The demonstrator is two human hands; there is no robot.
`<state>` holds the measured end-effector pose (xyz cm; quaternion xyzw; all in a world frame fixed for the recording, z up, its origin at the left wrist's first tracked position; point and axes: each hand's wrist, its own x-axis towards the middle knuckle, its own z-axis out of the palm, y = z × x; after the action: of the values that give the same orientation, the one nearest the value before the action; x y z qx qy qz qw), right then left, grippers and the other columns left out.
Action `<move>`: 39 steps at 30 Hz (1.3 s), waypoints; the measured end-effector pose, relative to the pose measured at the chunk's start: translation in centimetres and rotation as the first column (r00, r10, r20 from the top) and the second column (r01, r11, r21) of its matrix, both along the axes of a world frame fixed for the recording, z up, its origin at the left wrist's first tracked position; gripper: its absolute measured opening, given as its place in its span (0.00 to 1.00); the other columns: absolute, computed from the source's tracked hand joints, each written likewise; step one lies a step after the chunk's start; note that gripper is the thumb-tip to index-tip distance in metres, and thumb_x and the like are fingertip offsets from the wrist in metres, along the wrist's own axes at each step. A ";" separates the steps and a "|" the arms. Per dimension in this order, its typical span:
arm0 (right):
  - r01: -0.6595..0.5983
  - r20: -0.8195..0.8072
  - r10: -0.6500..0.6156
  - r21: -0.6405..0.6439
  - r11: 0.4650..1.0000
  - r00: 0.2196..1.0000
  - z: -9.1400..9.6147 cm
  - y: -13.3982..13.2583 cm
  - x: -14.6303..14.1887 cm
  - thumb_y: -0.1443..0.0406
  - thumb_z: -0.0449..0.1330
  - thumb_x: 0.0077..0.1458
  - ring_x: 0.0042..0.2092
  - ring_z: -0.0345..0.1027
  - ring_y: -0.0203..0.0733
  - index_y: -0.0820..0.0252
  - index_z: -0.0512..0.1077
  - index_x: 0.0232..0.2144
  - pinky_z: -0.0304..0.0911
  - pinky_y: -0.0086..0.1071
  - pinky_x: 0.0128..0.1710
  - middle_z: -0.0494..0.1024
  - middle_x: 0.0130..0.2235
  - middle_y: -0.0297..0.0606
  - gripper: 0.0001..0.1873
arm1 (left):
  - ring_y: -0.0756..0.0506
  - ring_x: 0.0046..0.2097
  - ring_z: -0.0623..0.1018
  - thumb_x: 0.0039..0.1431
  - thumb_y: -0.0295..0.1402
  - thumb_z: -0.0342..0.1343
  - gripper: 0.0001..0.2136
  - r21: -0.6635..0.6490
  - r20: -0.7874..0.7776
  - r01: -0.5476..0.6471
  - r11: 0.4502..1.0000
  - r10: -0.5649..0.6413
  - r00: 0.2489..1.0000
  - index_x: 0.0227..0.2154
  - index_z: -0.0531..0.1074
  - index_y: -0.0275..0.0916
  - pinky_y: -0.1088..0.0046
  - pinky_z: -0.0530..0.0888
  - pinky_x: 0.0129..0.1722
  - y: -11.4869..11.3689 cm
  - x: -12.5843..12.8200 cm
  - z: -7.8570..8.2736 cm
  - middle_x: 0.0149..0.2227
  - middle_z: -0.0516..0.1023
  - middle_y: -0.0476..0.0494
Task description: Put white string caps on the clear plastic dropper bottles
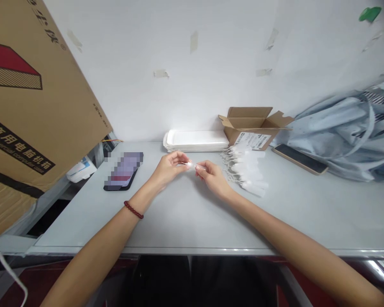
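Note:
A small white, translucent plastic piece (192,165) is held up over the table between my two hands. My left hand (169,167) pinches its left end between thumb and fingers. At its other end, my right hand (212,175) grips it with closed fingertips. The piece is too small and partly covered for me to tell its exact kind. Just right of my right hand lies a row of similar white translucent pieces with thin cords (248,170). Behind my hands rests a stack of flat white trays or sleeves (196,140).
An open cardboard box (254,128) stands at the back. A phone (301,158) and a grey-blue cloth bag (342,132) lie to the right. Another phone (124,170) is at left, near a large leaning carton (35,111). The grey table (192,217) meets a white wall.

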<state>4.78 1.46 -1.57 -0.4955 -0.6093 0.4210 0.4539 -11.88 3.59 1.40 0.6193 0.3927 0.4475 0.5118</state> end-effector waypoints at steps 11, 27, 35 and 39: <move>0.027 0.107 -0.046 0.168 0.985 0.993 0.1 -0.3 0.1 0.59 0.52 0.56 0.30 0.64 0.39 0.61 0.67 0.36 0.58 0.32 0.32 0.73 0.29 0.36 0.11 | 0.48 0.27 0.73 0.53 0.47 0.56 0.18 -0.154 -0.157 0.002 0.988 -0.026 0.987 0.25 0.74 0.33 0.71 0.71 0.28 -0.1 0.3 -0.2 0.26 0.74 0.42; -0.166 -0.352 0.079 -0.223 0.961 0.933 1.0 0.2 0.6 0.46 0.57 0.49 0.19 0.46 0.30 0.58 0.58 0.20 0.44 0.29 0.20 0.53 0.19 0.25 0.24 | 0.46 0.35 0.75 0.56 0.42 0.53 0.13 0.182 -0.316 0.111 0.977 -0.049 0.948 0.28 0.75 0.37 0.71 0.70 0.37 -0.7 0.4 0.1 0.31 0.77 0.44; 0.023 -0.014 -0.022 0.065 0.998 1.000 1.2 0.3 0.9 0.52 0.53 0.56 0.22 0.57 0.34 0.60 0.67 0.30 0.54 0.30 0.24 0.67 0.22 0.31 0.17 | 0.48 0.30 0.74 0.57 0.45 0.52 0.16 -0.033 -0.235 0.137 0.990 -0.141 0.962 0.28 0.74 0.35 0.71 0.70 0.31 -0.3 0.2 -0.4 0.30 0.76 0.41; 0.024 0.141 -0.055 0.214 0.977 0.988 1.3 0.0 0.9 0.57 0.53 0.57 0.29 0.64 0.38 0.61 0.70 0.37 0.59 0.31 0.28 0.74 0.29 0.37 0.14 | 0.48 0.28 0.73 0.55 0.45 0.55 0.16 -0.170 -0.116 0.148 0.974 -0.169 0.979 0.26 0.73 0.34 0.72 0.70 0.30 -0.1 -0.1 -0.4 0.28 0.74 0.42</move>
<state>5.67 1.45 -0.28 -0.4858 -0.6723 0.3072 0.4665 -11.97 3.51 1.00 0.6331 0.4092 0.3309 0.5677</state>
